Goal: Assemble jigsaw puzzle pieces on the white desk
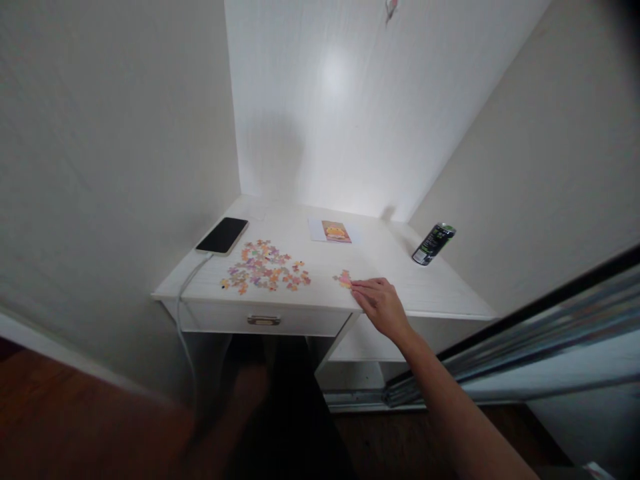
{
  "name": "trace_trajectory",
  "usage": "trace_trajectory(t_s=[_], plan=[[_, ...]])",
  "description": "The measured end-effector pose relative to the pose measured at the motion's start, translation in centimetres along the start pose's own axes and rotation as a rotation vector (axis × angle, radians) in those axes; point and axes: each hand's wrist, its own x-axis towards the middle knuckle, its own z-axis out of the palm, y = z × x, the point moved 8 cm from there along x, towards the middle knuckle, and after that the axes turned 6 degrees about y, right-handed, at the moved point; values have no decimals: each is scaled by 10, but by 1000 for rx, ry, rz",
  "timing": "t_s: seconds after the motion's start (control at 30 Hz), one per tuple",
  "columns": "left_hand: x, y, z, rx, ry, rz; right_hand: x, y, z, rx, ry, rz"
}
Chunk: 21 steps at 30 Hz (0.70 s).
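On the white tabletop point(430, 293), the right hand point(381, 303) rests with its fingertips point(356, 287) touching a small cluster of joined puzzle pieces point(343, 278).

Fingers lie nearly flat and close together, pressed against the cluster's right edge rather than closed around it; nothing is held in the grip. To the left of the cluster, apart from it, a loose heap of coloured puzzle pieces point(265, 268) is spread over the front of the tabletop. Behind the heap at the left corner lies a dark phone point(223, 235) with a white cable point(186, 293) hanging over the edge. A picture card point(331, 231) lies farther back, and a dark can point(433, 244) stands well to the right. A drawer point(263, 321) sits under the front edge. The left hand is out of sight.
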Motion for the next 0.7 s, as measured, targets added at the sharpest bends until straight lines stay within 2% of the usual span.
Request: trace_trajectory(t_s=[0.1,0.2,0.4,0.5,0.6,0.7], plan=[[-5,8,-3,-20,-1,36,5,-8,-7,-21,70,-20],[-7,6,-3,-42,-23,4,29,-26,-4,39,124,8],[-5,2,3,-39,-43,-6,123,-95,52,171,-78,-114],[-4,-1,4,-68,-31,-13,162,-114,83,191,-199,-169],[-3,-6,6,-116,-26,-38,181,-123,107,178,-293,-209],[-2,-9,8,-150,-29,-50,186,-129,122,159,-350,-247]])
